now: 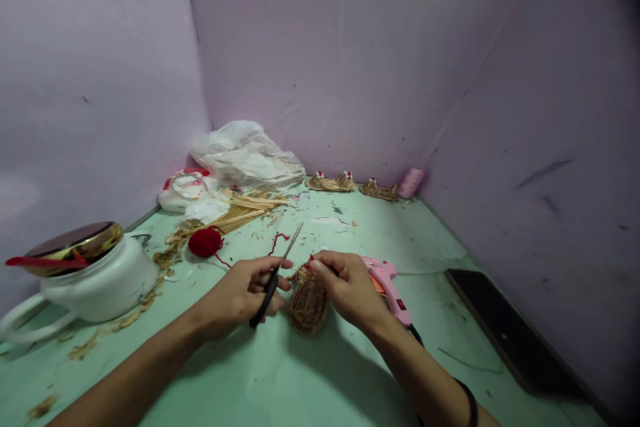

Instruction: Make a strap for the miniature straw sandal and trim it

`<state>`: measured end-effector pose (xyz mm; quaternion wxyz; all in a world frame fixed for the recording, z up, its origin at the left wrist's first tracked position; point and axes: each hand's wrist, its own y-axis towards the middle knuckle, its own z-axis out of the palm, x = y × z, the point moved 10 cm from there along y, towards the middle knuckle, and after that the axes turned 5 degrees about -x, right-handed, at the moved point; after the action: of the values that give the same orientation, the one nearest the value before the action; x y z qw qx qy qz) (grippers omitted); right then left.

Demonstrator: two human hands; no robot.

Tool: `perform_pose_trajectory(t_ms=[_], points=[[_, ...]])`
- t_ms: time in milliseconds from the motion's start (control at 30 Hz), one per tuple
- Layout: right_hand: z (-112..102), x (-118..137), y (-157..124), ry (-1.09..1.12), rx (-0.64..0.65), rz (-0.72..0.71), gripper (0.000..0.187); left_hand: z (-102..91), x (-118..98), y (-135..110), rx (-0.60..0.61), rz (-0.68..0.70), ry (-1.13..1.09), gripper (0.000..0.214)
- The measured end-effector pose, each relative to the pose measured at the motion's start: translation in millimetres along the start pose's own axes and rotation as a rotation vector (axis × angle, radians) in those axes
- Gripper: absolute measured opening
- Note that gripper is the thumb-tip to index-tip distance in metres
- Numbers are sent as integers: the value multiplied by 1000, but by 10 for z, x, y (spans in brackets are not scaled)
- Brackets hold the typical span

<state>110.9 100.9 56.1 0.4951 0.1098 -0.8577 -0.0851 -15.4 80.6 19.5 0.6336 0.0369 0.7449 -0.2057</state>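
Note:
In my left hand (255, 290) is a pair of scissors (271, 285) with black handles, its blades pointing up and away from me. My right hand (345, 280) is closed at the top of a brown woven straw piece (307, 307), the fingertips pinching a bit of red yarn (312, 258) there. The straw piece stands on the table between my two hands. Beyond my left hand lies a ball of red yarn (205, 242), with a loose strand trailing from it.
A pink glue gun (393, 287) lies beside my right wrist, and a dark phone (505, 327) is further right. At left stands a white pot (105, 287). Along the back are a plastic bag (245, 153), straw strips (245, 212), woven straw pieces (330, 184) and a pink thread spool (411, 183).

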Motion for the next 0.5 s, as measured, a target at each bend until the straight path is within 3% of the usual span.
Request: perform_pose_trajectory(t_ms=[100,233,300,367,500], points=[[-13,-6,11,58,-18,21,27,-131,-34,51,-104,25,-124,57],[-87,-22,30,183,-70,74,27,-696,24,132,-455,22,-220,56],[-101,-48,34,215,-67,116,29,-945,33,168,-553,11,61,56],[-91,-72,35,248,-42,148,29,-1084,-77,184,-617,85,482,49],[-76,-150,26,309,0,206,30,-1014,-133,172,-646,60,1161,32]])
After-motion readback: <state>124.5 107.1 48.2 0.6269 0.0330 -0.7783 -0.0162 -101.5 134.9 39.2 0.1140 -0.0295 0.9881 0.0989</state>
